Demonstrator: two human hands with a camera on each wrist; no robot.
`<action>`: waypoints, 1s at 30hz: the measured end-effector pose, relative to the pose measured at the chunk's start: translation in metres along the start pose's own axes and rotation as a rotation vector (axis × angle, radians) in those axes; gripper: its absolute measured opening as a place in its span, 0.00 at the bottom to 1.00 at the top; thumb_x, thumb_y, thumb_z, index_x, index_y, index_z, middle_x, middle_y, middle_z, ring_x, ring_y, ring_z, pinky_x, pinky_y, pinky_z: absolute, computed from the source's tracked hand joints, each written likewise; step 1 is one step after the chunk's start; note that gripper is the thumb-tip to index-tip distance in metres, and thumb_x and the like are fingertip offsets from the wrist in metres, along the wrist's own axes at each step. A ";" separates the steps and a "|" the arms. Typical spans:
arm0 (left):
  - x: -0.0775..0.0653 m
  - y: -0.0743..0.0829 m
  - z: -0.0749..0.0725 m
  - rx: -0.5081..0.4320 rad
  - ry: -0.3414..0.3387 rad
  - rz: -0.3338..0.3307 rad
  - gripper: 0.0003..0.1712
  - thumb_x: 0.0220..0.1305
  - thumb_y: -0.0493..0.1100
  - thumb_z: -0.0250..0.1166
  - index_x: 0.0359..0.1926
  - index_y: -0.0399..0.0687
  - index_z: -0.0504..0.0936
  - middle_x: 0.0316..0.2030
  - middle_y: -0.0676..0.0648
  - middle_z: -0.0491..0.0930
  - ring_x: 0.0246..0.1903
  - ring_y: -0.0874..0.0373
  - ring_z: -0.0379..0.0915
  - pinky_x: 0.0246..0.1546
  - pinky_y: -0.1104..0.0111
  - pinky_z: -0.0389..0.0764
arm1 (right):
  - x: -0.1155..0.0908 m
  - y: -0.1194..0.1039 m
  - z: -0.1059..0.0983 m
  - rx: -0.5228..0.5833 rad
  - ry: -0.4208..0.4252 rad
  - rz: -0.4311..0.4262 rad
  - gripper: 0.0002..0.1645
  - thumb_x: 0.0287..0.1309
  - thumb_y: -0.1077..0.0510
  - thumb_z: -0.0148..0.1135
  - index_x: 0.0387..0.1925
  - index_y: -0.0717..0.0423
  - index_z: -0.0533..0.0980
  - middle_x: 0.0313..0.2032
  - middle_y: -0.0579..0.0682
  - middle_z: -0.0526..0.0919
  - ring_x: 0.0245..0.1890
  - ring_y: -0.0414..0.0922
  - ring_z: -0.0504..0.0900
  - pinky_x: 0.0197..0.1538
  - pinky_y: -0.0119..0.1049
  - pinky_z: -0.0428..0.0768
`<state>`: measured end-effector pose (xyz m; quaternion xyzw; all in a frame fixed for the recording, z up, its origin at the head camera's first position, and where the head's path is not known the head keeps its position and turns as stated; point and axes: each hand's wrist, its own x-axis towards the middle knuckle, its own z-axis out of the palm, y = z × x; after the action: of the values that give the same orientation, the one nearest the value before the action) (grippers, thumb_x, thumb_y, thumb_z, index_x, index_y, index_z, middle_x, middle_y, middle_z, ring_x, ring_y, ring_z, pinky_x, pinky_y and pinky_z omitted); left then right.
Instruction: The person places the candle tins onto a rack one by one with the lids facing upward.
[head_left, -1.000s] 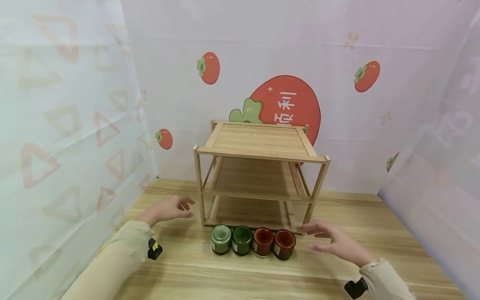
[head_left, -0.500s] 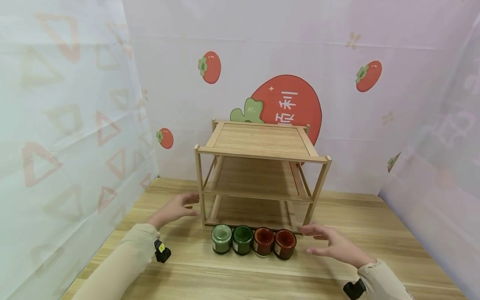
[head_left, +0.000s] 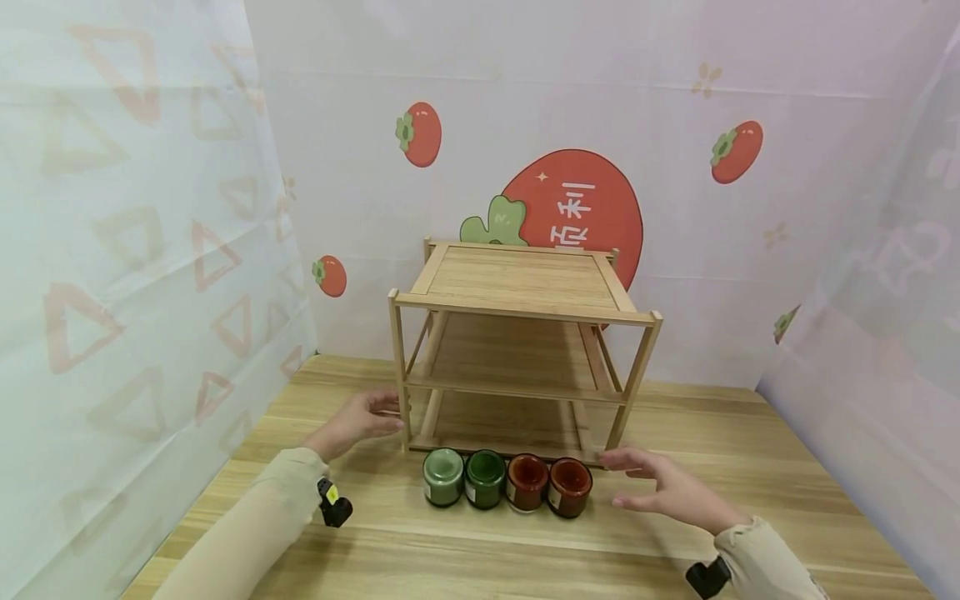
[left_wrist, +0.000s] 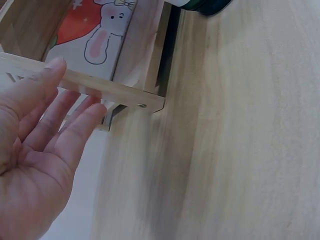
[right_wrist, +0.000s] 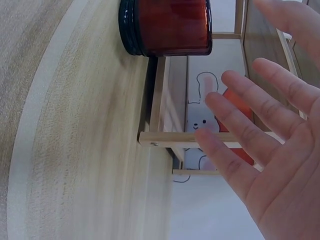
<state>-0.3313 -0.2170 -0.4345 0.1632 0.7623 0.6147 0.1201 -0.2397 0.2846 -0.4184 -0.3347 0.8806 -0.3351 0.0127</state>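
Note:
A three-tier wooden shelf rack (head_left: 525, 287) stands in the middle of the table. At its left front post my left hand (head_left: 363, 423) is reaching in, thumb in front and fingers behind the post (left_wrist: 90, 85) in the left wrist view, the fingers only loosely bent. My right hand (head_left: 663, 487), its fingers spread, is near the rack's right front foot and holds nothing. Along the rack's front edge stand a pale green glass jar (head_left: 443, 478), a dark green jar (head_left: 485, 480) and two red-brown jars (head_left: 527, 483). The rightmost red-brown jar (right_wrist: 172, 27) is close to my right hand.
The wood-grain table (head_left: 480, 558) runs to white printed sheets at the left, right and back. The back sheet (head_left: 352, 200) bears red persimmon pictures and stands close behind the rack. A black wrist camera (head_left: 333, 504) sits on my left sleeve, another (head_left: 707, 577) on the right.
My left hand has moved right, up to the rack's left front post, and its fingers now pass behind it. My right hand has shifted slightly left. The rack and jars stay in place.

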 end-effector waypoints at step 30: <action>0.007 -0.009 0.003 0.096 0.002 -0.018 0.20 0.57 0.32 0.68 0.51 0.30 0.78 0.51 0.31 0.79 0.45 0.51 0.81 0.47 0.65 0.83 | 0.002 -0.004 0.000 -0.001 0.008 -0.044 0.33 0.57 0.54 0.68 0.62 0.59 0.70 0.57 0.58 0.78 0.55 0.47 0.78 0.56 0.39 0.79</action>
<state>-0.3376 -0.2136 -0.4441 0.1614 0.7923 0.5766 0.1171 -0.2392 0.2810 -0.4161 -0.3528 0.8732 -0.3362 0.0014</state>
